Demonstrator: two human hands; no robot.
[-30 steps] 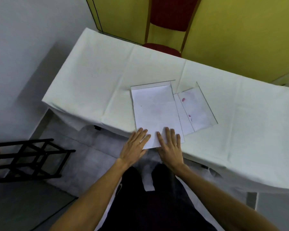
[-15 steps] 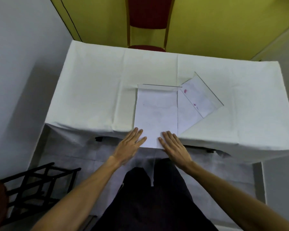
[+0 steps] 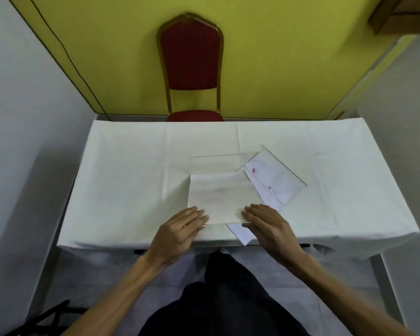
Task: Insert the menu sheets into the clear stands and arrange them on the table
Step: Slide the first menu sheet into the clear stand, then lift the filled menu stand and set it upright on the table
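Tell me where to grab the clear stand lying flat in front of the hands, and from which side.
Take the clear stand by its near edge, coming from the person's side. It lies flat, so only edges offer purchase, and the left hand and right hand sit at that edge. The sheet covers that end.

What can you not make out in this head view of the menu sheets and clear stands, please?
- Print on the front menu sheet: too faint and blurred.
- Its near corners: covered by the left hand and right hand.
- Clear stand: only edges show.
- Angled sheet: only pink marks legible.
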